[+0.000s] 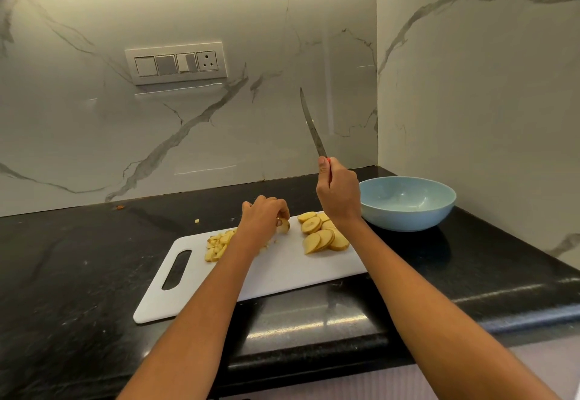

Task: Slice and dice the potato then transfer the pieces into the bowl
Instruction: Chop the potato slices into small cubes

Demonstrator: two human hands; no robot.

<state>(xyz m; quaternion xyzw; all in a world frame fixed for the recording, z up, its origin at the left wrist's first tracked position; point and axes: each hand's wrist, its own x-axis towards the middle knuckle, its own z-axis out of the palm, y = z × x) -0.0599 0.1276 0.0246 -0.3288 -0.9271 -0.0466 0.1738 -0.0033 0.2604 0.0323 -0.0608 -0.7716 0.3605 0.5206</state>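
Bowl [407, 203] sits empty; left hand [262, 219] pinches potato slice [284, 226], right hand [339, 194] grips raised knife [312, 124].

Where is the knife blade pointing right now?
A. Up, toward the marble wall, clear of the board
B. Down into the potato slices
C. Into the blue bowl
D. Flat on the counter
A: the right hand holds the knife with its blade raised, tip up against the marble wall, well above the cutting board and the potato slices.
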